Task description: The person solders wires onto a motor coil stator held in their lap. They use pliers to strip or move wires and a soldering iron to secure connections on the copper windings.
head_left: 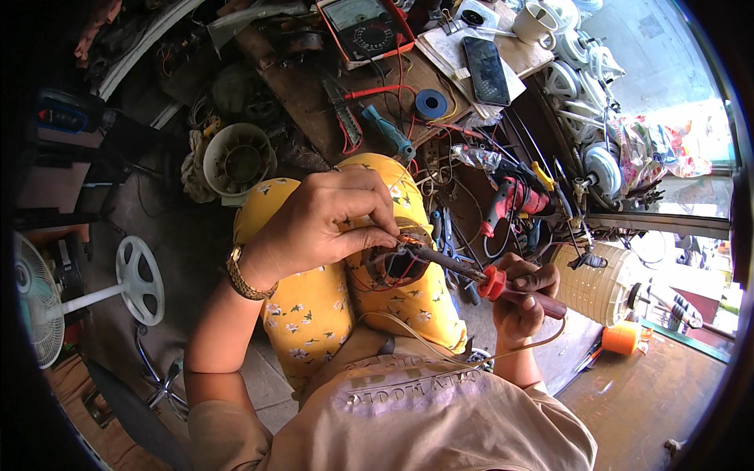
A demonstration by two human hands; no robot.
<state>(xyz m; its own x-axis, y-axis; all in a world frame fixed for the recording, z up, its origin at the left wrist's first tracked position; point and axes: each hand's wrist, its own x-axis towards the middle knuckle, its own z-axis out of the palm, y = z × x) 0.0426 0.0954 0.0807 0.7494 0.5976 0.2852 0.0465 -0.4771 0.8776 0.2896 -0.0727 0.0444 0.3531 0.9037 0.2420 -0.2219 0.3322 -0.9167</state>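
On my yellow floral-clad thigh rests a small motor part with copper windings and thin wires (393, 265). My left hand (330, 224), wearing a gold wristband, is closed in a pinch at its top edge; what the fingertips hold is too small to make out. My right hand (526, 298) grips the brown handle of a soldering iron (542, 304) with a red collar. Its dark barrel points left, its tip at the windings beside my left fingertips. A thin cord loops from the handle across my lap.
Ahead, a cluttered board (294, 90) holds a multimeter (369, 27), phone (487, 71), spool and cutters. A red drill (518, 204) lies among wires at right. A bucket (239, 161) stands beyond my knees, a white fan (35, 294) at left, a paper lantern (589, 282) at right.
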